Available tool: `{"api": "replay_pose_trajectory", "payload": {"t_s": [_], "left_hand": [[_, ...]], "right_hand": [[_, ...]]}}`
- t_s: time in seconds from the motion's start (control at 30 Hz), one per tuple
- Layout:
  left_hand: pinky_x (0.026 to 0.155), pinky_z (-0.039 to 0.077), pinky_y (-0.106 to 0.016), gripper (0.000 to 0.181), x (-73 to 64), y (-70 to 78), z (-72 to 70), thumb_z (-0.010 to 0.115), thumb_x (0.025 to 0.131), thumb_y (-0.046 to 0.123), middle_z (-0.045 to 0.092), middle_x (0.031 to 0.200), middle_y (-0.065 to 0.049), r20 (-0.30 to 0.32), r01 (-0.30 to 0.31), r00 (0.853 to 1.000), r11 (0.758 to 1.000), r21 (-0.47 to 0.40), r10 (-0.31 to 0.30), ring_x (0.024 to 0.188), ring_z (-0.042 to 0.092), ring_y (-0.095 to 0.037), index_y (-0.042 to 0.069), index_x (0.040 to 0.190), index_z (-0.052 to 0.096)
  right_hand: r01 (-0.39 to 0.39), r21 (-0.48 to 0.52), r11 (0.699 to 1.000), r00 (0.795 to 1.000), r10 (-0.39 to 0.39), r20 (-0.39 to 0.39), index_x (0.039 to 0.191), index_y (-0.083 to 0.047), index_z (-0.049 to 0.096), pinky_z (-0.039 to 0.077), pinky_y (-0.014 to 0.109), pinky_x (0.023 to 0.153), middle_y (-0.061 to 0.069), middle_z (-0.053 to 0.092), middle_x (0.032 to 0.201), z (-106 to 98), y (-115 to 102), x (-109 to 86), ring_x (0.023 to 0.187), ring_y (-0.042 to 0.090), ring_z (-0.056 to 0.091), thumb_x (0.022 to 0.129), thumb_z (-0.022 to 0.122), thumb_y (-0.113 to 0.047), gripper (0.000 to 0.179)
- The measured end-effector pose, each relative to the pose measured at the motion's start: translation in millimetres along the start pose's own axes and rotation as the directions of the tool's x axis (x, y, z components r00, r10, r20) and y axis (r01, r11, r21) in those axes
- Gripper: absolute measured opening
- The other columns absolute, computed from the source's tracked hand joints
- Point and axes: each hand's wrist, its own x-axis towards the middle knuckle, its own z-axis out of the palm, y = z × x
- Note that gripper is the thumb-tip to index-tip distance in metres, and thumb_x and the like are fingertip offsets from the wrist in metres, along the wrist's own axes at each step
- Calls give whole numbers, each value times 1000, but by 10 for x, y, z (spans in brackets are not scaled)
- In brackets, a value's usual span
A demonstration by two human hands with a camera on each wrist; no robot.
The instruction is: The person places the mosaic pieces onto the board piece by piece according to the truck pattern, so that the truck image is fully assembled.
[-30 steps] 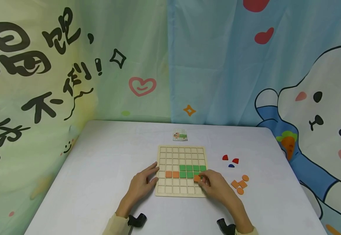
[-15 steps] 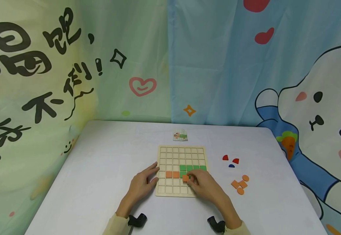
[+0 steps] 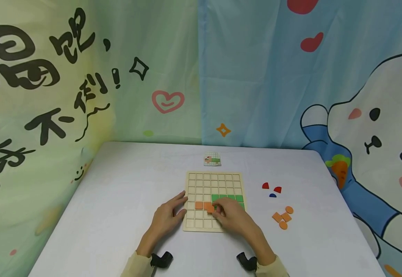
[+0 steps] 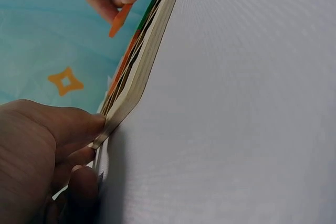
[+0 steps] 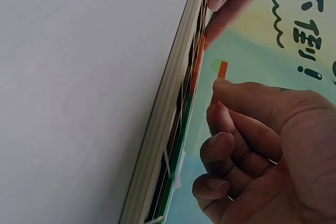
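A wooden grid board (image 3: 195,224) lies on the white table, with green squares (image 3: 227,197) and orange squares (image 3: 199,205) set in some of its cells. My left hand (image 3: 166,217) rests at the board's left edge, its thumb and fingertips touching the side. Over the board, my right hand (image 3: 235,217) pinches an orange square tile (image 3: 210,209) between thumb and index finger. In the right wrist view this tile (image 5: 223,70) stands tilted, apart from the board. Part of the green rows is hidden under my right hand.
Right of the board lie loose orange squares (image 3: 277,217) and orange circles (image 3: 289,210). Farther back are two red quarter-circle pieces (image 3: 265,186) and a blue half-circle (image 3: 273,195). A small picture card (image 3: 212,159) lies beyond the board.
My right hand has moved left across the board with the orange tile, from the green squares to near the placed orange ones. My left hand has stayed at the board's edge.
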Motion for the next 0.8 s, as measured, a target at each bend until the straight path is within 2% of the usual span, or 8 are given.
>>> {"api": "replay_pose_trajectory", "payload": {"t_s": [0.23, 0.57, 0.8], "left_hand": [[64, 37, -21, 46, 0, -7, -4, 75, 97, 19, 58, 159, 2, 17, 20, 1000, 1000, -6, -20, 57, 40, 3, 14, 143, 68], [62, 36, -20, 45, 9, -17, -3, 75, 97, 18, 58, 158, 1, 12, 5, 1000, 1000, -6, -5, 57, 39, 4, 13, 142, 69], [64, 37, -21, 45, 7, -14, -13, 76, 96, 17, 60, 157, -1, 5, -9, 1000, 1000, -8, 9, 57, 40, 4, 12, 140, 70]], "right_hand": [[28, -6, 1000, 999, -28, 21, 119, -3, 75, 44, 22, 69, -9, 61, 83, 31, -76, 75, 74, 4, 49, 97, 75, -14, 24], [45, -6, 999, 998, -45, 49, 115, -5, 75, 45, 24, 70, -8, 60, 86, 105, -151, 177, 78, 8, 52, 98, 74, -14, 19], [91, 20, 996, 994, -92, 52, 115, -3, 75, 45, 23, 70, -7, 62, 86, 151, -177, 254, 76, 6, 52, 98, 74, -13, 20]]}}
